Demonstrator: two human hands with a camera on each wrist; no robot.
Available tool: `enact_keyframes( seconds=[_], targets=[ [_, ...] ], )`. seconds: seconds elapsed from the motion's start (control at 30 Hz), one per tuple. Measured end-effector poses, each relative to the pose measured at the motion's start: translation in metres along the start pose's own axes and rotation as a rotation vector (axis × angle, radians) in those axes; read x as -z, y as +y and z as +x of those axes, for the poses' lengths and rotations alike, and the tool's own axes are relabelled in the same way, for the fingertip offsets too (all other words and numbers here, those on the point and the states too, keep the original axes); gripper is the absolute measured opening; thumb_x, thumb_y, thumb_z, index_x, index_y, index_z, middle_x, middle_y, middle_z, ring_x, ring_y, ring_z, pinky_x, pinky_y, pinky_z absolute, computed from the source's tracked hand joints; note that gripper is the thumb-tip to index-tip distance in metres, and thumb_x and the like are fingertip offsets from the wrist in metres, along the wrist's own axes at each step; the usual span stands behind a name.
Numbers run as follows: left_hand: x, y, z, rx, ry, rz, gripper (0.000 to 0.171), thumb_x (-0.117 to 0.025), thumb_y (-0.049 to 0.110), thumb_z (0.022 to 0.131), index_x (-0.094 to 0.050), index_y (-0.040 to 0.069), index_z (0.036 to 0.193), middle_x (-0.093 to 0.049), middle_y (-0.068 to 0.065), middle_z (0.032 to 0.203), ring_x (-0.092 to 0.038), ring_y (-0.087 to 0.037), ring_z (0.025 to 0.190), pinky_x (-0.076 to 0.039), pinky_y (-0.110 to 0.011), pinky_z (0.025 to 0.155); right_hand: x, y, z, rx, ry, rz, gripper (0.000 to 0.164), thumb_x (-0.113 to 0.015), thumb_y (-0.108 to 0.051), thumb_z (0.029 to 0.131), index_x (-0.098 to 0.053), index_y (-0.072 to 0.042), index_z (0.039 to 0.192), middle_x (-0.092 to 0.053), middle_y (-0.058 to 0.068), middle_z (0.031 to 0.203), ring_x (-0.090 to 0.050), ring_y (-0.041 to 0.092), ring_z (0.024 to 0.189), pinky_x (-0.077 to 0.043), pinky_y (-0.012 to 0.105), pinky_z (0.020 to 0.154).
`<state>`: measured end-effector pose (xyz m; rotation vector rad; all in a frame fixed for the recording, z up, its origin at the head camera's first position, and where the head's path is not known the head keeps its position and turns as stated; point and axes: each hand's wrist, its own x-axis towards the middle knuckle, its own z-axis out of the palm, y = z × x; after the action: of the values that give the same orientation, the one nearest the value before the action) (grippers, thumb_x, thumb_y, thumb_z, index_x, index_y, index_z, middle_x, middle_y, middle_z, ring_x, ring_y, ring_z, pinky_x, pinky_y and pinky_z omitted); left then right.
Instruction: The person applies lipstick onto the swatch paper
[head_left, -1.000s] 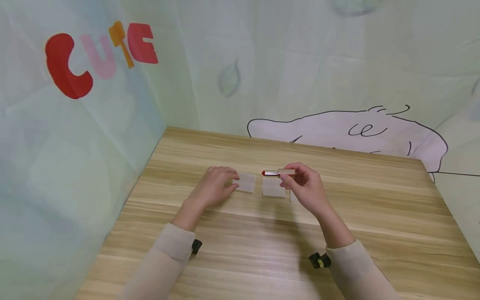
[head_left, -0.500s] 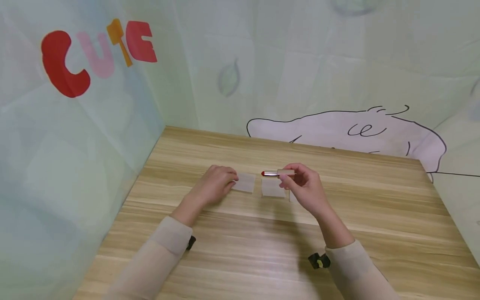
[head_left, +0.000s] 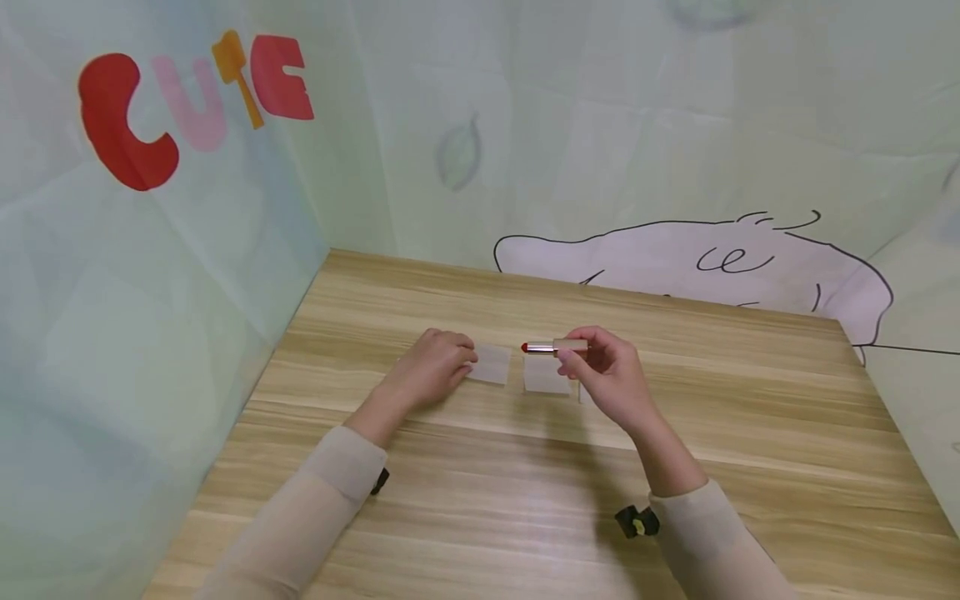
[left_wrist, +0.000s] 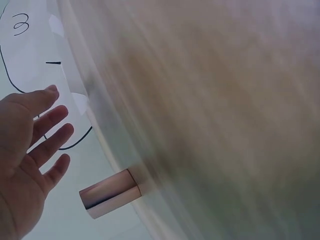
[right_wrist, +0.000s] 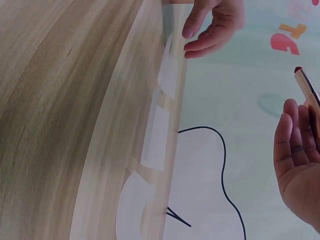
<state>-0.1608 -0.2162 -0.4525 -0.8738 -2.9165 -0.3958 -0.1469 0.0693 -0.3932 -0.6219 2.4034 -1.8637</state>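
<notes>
My right hand [head_left: 617,379] holds an uncapped lipstick [head_left: 542,347] level above the table, its red tip pointing left. In the right wrist view the lipstick [right_wrist: 306,81] stands up from the fingers. Beneath it lies a white paper square [head_left: 546,377]; another paper [head_left: 582,393] is mostly hidden by the right hand. My left hand [head_left: 431,367] is over the left paper square [head_left: 491,364], fingertips at its left edge. The left wrist view shows this hand [left_wrist: 25,150] with loosely spread fingers and nothing in them. Near it stands a shiny rose-gold cap [left_wrist: 111,194], hidden in the head view.
The wood-grain table [head_left: 480,500] meets a pale cloth backdrop [head_left: 600,125] at its back and left edges. Coloured letters [head_left: 281,77] decorate the left side, and a white cartoon figure [head_left: 652,254] is drawn along the back.
The left hand's fingers and thumb have drawn slightly closer together by the left paper. The right hand with the lipstick has stayed almost still, shifting barely to the left.
</notes>
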Motion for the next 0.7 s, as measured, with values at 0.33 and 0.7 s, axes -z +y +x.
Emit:
enact_keyframes(
  seconds=[0.33, 0.7],
  targets=[
    [-0.0016, -0.0028, 0.0042, -0.040, -0.024, 0.044, 0.012, -0.070, 0.013, 0.096, -0.078, 0.007, 0.102, -0.071, -0.009, 0.116, -0.066, -0.026, 0.111, -0.049, -0.046, 0.097, -0.0018, 0.0016, 0.0021, -0.009, -0.009, 0.001, 0.019, -0.067, -0.005, 0.097, -0.063, 0.007, 0.111, -0.065, 0.029, 0.095, -0.070, 0.012, 0.073, -0.058, 0.024, 0.067],
    [-0.0031, -0.0012, 0.0086, -0.031, -0.074, 0.039, 0.012, -0.067, 0.011, 0.098, -0.076, 0.005, 0.104, -0.069, -0.012, 0.122, -0.065, -0.029, 0.114, -0.047, -0.045, 0.103, -0.0039, 0.0046, 0.0042, -0.017, -0.012, -0.007, 0.019, -0.069, -0.006, 0.096, -0.064, 0.005, 0.112, -0.067, 0.025, 0.095, -0.071, 0.017, 0.074, -0.057, 0.024, 0.068]
  ],
)
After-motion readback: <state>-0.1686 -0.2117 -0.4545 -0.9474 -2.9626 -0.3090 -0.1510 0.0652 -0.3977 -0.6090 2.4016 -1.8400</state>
